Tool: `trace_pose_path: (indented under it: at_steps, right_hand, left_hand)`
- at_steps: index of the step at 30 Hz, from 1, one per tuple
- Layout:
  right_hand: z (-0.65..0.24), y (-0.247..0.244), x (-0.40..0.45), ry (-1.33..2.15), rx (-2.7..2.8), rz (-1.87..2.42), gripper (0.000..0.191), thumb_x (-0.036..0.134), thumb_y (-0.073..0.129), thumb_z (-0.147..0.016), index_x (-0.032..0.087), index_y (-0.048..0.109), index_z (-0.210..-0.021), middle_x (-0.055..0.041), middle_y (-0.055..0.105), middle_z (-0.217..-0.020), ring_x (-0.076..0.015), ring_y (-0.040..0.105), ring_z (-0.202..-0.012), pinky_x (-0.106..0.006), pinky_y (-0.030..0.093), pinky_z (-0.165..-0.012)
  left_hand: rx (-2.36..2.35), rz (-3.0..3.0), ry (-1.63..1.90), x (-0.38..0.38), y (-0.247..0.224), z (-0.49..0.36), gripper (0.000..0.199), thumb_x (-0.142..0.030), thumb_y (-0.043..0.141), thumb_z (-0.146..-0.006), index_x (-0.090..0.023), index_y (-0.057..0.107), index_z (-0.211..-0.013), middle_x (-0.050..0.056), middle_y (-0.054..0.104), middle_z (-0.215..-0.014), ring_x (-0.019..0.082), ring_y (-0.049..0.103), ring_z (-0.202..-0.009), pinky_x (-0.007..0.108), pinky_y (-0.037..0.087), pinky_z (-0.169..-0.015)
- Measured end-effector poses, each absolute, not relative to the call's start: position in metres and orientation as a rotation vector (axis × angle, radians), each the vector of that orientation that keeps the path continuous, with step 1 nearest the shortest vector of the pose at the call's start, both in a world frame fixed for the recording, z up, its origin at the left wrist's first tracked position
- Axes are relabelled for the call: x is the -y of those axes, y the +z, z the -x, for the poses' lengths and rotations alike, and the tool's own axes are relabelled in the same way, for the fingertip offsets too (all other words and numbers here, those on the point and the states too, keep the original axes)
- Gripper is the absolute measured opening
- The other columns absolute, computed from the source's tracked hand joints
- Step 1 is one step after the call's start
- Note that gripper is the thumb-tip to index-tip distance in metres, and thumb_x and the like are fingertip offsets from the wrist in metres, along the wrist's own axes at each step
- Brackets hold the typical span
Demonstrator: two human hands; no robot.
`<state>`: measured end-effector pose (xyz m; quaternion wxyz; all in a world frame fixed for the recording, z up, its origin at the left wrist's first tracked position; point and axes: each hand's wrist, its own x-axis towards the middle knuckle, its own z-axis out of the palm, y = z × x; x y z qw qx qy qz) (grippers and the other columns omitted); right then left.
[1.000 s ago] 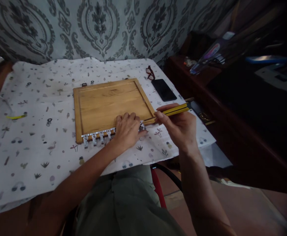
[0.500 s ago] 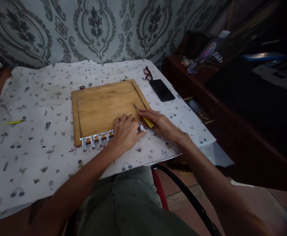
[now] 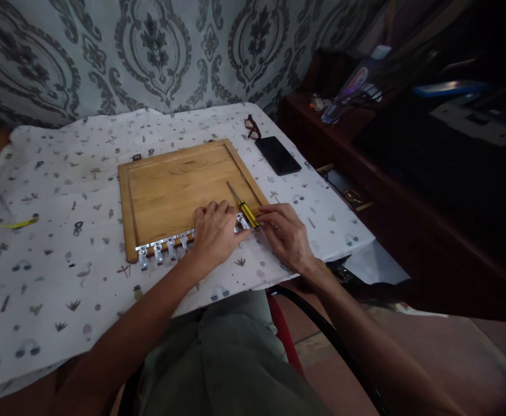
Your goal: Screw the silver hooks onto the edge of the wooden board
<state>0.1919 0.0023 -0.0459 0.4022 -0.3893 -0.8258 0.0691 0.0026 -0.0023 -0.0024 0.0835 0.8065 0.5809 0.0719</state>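
A framed wooden board (image 3: 178, 179) lies on the cloth-covered table. Along its near edge runs a row of silver metal clips (image 3: 158, 249). My left hand (image 3: 214, 231) presses over the right part of that row, fingers curled on the board and thumb stretched along the edge; it hides the clips beneath. A screwdriver (image 3: 244, 209) with a yellow and black handle rests on the board's lower right, its shaft pointing away. Just right of the handle end is my right hand (image 3: 288, 236), fingertips drawn together; whatever they pinch is too small to make out.
Beyond the board's right side lie a black phone (image 3: 277, 155) and folded glasses (image 3: 251, 127). A yellow strip (image 3: 21, 223) is at the table's left. On the right stands a dark red desk (image 3: 343, 133) bearing a clear bottle (image 3: 357, 84) and a part-open drawer (image 3: 348, 190).
My right hand has come off the screwdriver and moved to the right of its handle, fingers now bent together. The screwdriver stays on the board. My left hand keeps its place on the clips.
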Motion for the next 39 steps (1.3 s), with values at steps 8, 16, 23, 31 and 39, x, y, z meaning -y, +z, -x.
trace_pose_path:
  at_steps: [8, 16, 23, 31, 39]
  right_hand:
    - [-0.190, -0.043, -0.004, 0.299, 2.220, 1.056, 0.027, 0.034, 0.053, -0.095, 0.022, 0.059, -0.118, -0.0096, 0.066, -0.102, -0.0265, 0.060, -0.095, -0.044, 0.049, -0.084]
    - [-0.183, -0.046, -0.022, 0.330, 2.123, 1.184, 0.020, 0.027, 0.058, -0.093, 0.022, 0.063, -0.112, -0.0061, 0.068, -0.091, -0.0227, 0.063, -0.084, -0.036, 0.051, -0.075]
    - [-0.177, -0.043, -0.026, 0.127, 2.142, 1.101, 0.016, 0.021, 0.050, -0.094, 0.019, 0.066, -0.099, -0.0091, 0.063, -0.090, -0.0242, 0.061, -0.088, -0.037, 0.052, -0.076]
    - [-0.192, -0.039, -0.011, 0.359, 2.298, 1.085, 0.033, 0.033, 0.051, -0.097, 0.020, 0.062, -0.125, -0.0071, 0.066, -0.100, -0.0217, 0.066, -0.091, -0.034, 0.052, -0.079]
    - [-0.196, -0.045, -0.007, 0.424, 2.274, 1.071, 0.038, 0.041, 0.048, -0.100, 0.017, 0.066, -0.123, -0.0090, 0.064, -0.097, -0.0213, 0.065, -0.087, -0.036, 0.055, -0.076]
  left_hand:
    - [-1.738, -2.414, 0.216, 0.002, -0.003, -0.003, 0.040, -0.049, 0.060, -0.092, -0.014, 0.065, -0.110, 0.011, 0.065, -0.115, 0.032, 0.056, -0.113, 0.046, 0.041, -0.092]
    - [-1.739, -2.437, 0.233, 0.002, -0.005, -0.003, 0.043, -0.051, 0.063, -0.090, -0.014, 0.066, -0.111, 0.011, 0.066, -0.114, 0.031, 0.056, -0.112, 0.046, 0.042, -0.092]
    - [-1.742, -2.434, 0.222, 0.002, -0.002, -0.003, 0.042, -0.051, 0.063, -0.090, -0.013, 0.067, -0.109, 0.010, 0.066, -0.113, 0.031, 0.056, -0.112, 0.047, 0.042, -0.091]
    - [-1.751, -2.419, 0.210, 0.002, -0.002, -0.004, 0.040, -0.050, 0.058, -0.093, -0.014, 0.067, -0.107, 0.010, 0.066, -0.112, 0.031, 0.057, -0.110, 0.047, 0.043, -0.090]
    - [-1.738, -2.418, 0.201, 0.001, -0.003, -0.003, 0.037, -0.048, 0.059, -0.092, -0.014, 0.066, -0.106, 0.011, 0.065, -0.113, 0.032, 0.056, -0.111, 0.048, 0.043, -0.092]
